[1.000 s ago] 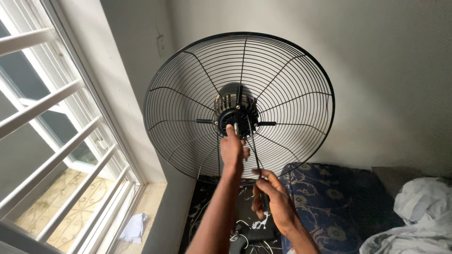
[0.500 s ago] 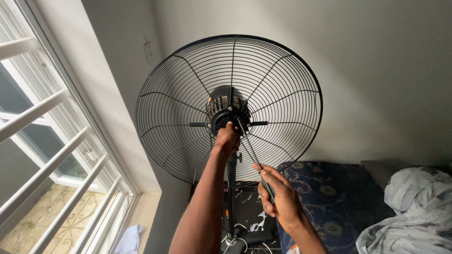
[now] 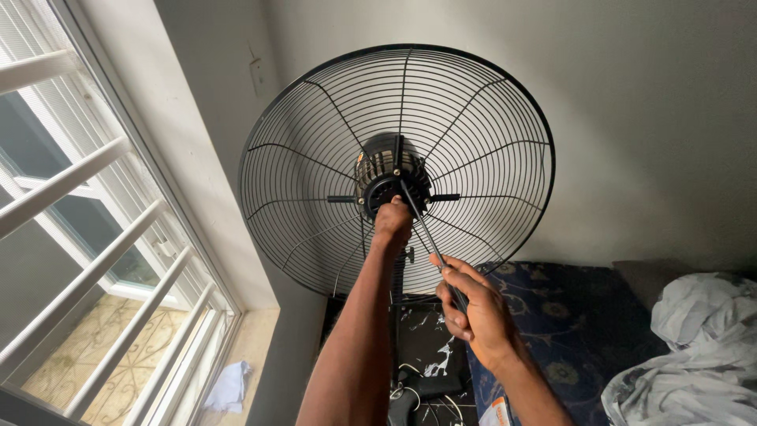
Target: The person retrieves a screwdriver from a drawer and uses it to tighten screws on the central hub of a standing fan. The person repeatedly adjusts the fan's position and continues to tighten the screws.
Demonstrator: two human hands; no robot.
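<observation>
A black standing fan with a round wire rear guard (image 3: 489, 118) stands against the grey wall, with no blades on it. At its middle sits the black motor hub (image 3: 382, 170). My left hand (image 3: 392, 223) reaches up and rests against the lower front of the hub, fingers closed on it. Lower and to the right, my right hand (image 3: 473, 315) grips a long thin screwdriver (image 3: 422, 225), whose shaft slants up to the left with its tip at the hub.
A window with white bars (image 3: 87, 237) fills the left side. The fan's pole runs down to a black base with white cables (image 3: 418, 379). A dark blue patterned mattress (image 3: 583, 331) and a crumpled pale sheet (image 3: 694, 355) lie at the lower right.
The view has moved closer to the fan. My left hand stays at the hub. My right hand has lifted slightly and the screwdriver tip now sits at the hub.
</observation>
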